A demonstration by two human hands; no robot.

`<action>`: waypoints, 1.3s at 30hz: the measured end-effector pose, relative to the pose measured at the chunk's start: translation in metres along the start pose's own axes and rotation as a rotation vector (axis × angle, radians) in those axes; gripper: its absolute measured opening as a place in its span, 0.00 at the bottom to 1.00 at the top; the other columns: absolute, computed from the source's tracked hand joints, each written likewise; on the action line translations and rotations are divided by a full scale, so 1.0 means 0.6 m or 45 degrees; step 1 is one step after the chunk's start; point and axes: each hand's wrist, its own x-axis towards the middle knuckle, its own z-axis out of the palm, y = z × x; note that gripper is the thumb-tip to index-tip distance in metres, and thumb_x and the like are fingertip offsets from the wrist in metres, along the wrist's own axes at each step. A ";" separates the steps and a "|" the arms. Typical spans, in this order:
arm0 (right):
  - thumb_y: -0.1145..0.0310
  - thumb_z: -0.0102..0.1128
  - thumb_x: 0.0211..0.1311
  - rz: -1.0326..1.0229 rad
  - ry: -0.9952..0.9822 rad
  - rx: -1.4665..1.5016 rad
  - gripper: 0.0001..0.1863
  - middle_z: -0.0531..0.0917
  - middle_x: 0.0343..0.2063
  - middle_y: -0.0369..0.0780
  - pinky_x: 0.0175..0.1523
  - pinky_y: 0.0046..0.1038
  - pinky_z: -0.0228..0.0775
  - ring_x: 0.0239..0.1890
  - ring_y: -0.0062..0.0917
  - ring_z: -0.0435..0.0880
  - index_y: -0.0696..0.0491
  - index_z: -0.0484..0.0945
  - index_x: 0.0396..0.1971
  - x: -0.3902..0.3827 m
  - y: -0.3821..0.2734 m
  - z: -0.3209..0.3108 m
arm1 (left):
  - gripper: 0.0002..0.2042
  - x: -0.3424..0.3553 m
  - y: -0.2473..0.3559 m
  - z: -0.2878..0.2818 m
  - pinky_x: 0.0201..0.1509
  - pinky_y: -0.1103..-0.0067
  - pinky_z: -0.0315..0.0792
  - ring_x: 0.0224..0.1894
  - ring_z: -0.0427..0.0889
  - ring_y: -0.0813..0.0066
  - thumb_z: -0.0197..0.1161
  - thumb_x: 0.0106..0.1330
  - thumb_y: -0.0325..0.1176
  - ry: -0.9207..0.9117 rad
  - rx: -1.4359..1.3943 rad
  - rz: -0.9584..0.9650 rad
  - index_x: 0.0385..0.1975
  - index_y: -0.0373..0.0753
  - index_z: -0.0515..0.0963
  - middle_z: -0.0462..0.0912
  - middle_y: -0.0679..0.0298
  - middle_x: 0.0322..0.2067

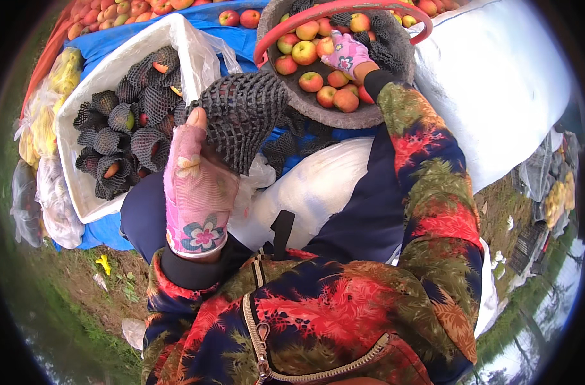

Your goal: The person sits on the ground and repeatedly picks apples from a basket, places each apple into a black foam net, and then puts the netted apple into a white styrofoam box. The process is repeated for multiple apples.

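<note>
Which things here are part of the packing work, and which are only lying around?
In use: left hand holding black foam nets; right hand in apple basket; box of netted apples.
Lying about: yellow bags; white sack.

ground: bare soil with sparse grass [81, 282], outdoors, below and left of the hands
cover: blue tarp [122, 38] spread under everything, beyond the hands
sacks: big white sack [498, 83] to the right
far right: stacked crates [549, 192] on the ground
light: flat daylight, no hard shadows
</note>
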 end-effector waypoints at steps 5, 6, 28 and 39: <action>0.53 0.60 0.47 -0.455 -0.197 -0.092 0.34 0.73 0.47 0.47 0.53 0.37 0.64 0.48 0.40 0.74 0.52 0.66 0.55 -0.076 -0.037 0.018 | 0.08 -0.005 0.062 0.029 0.46 0.79 0.67 0.38 0.74 0.72 0.50 0.64 0.23 0.103 -0.915 -0.425 0.41 0.30 0.70 0.74 0.59 0.34; 0.56 0.61 0.47 -0.524 -0.155 -0.132 0.32 0.73 0.47 0.45 0.52 0.38 0.63 0.48 0.38 0.74 0.50 0.67 0.55 -0.080 -0.034 0.046 | 0.09 0.002 0.050 0.029 0.47 0.78 0.67 0.39 0.74 0.71 0.50 0.64 0.24 0.098 -0.941 -0.448 0.42 0.31 0.70 0.73 0.59 0.35; 0.51 0.58 0.53 -0.093 -0.072 0.355 0.26 0.80 0.41 0.43 0.46 0.34 0.71 0.41 0.35 0.81 0.54 0.72 0.47 0.029 -0.115 0.018 | 0.12 0.000 0.052 0.019 0.55 0.74 0.65 0.47 0.74 0.71 0.52 0.65 0.33 0.093 -0.944 -0.431 0.42 0.32 0.72 0.76 0.59 0.41; 0.53 0.46 0.65 0.016 -0.717 1.770 0.22 0.79 0.31 0.39 0.29 0.18 0.70 0.24 0.20 0.78 0.57 0.71 0.45 -0.299 -0.178 -0.280 | 0.26 -0.029 0.027 0.069 0.56 0.77 0.66 0.51 0.73 0.72 0.61 0.59 0.32 -0.646 -0.259 0.315 0.57 0.34 0.64 0.73 0.58 0.51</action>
